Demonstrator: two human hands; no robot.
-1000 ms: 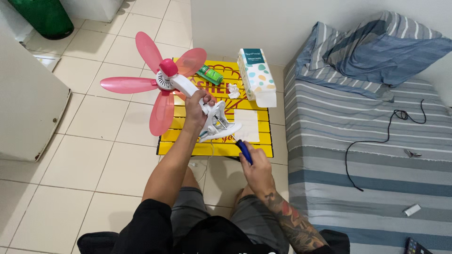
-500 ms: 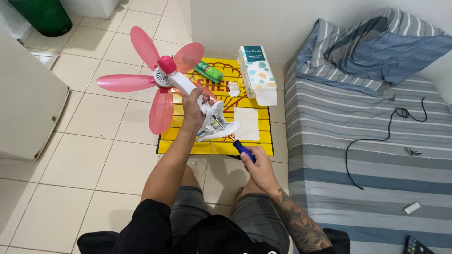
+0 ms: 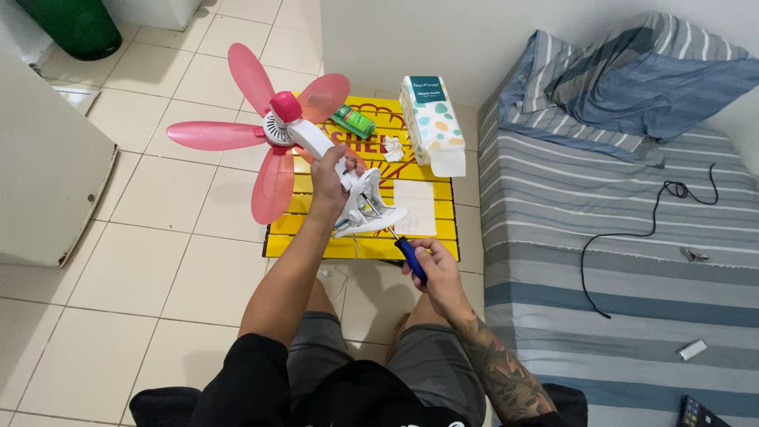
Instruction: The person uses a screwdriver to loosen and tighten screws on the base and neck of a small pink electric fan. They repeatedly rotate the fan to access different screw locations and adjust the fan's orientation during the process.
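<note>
Fan (image 3: 304,134) looks light, blades flimsy; your left hand (image 3: 330,170) clasps its stem, right hand (image 3: 431,265) gripping the screwdriver (image 3: 409,255) below.

The room was evenly and brightly lit, with soft diffuse light and no harsh glare. Around the left hand (image 3: 330,178) gripping the fan (image 3: 288,134), only faint shadows fell on the floor tiles (image 3: 158,237) below the blades. Focus was sharp near the grip (the right hand (image 3: 433,269) too). Wide-angle distortion bent the tile lines toward the frame edges.
</note>
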